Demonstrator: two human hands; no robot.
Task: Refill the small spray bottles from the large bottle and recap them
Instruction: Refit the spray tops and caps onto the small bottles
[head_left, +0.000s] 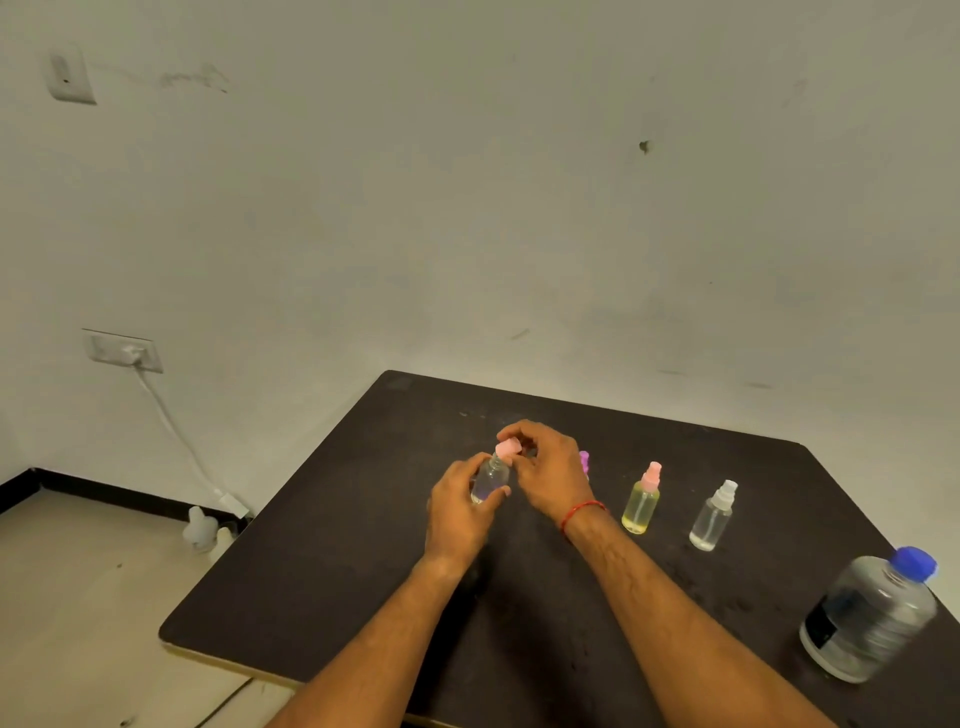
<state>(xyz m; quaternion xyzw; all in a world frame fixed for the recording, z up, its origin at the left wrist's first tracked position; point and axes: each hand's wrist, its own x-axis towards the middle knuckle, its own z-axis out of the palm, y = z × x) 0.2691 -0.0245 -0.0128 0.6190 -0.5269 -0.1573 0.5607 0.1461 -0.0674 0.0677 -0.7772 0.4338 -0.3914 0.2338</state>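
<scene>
My left hand (460, 512) grips a small clear spray bottle (491, 478) above the dark table (363, 571). My right hand (548, 467) pinches the pink cap (508, 449) on top of that bottle. Behind my right hand a purple-capped bottle (584, 461) is mostly hidden. Further right stand a yellow bottle with a pink sprayer (642, 501) and a clear bottle with a clear sprayer (712, 517). The large clear bottle with a blue cap (870, 616) stands at the table's right front, closed.
The table's left edge drops to a tiled floor (78, 597). White plastic containers (202, 530) sit on the floor by the wall, under a socket with a white cable (171, 426). A plain wall runs behind the table.
</scene>
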